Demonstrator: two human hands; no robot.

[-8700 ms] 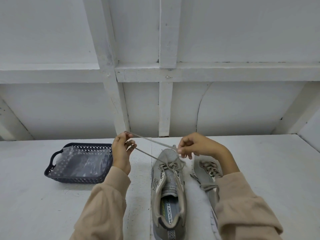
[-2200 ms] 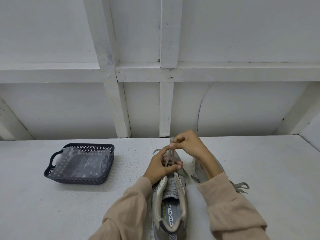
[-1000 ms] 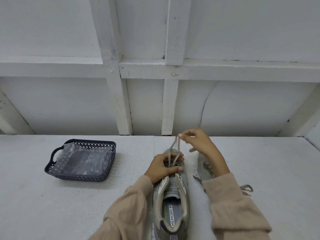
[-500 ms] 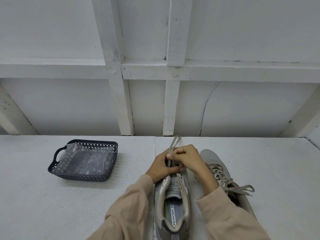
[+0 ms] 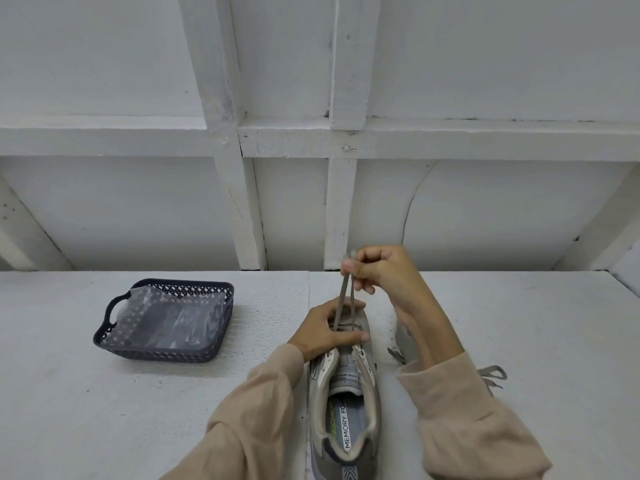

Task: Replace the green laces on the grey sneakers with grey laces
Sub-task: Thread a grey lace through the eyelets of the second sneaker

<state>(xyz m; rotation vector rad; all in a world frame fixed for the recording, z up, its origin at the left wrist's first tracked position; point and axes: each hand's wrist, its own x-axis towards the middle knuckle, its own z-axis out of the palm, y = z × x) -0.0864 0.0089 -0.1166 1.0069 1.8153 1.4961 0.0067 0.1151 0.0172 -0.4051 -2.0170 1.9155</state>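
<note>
A grey sneaker (image 5: 346, 403) lies on the white table, heel toward me, its opening showing a "MEMORY FOAM" insole. My left hand (image 5: 325, 329) rests over its front and holds it down, thumb across the tongue. Both strands of the grey lace (image 5: 346, 299) run taut from the eyelets up to my right hand (image 5: 377, 268), which pinches them above the shoe. The second sneaker (image 5: 401, 344) lies to the right, mostly hidden behind my right forearm; a loop of its lace (image 5: 493, 374) shows past my sleeve.
A dark perforated basket (image 5: 114, 344) with a clear plastic bag inside stands on the table to the left. A white wall with beams rises just behind the table's far edge.
My right hand has risen from the shoe's front, drawing both lace strands up taut. The left hand stays on the sneaker. The second sneaker is hidden again behind my right forearm.
</note>
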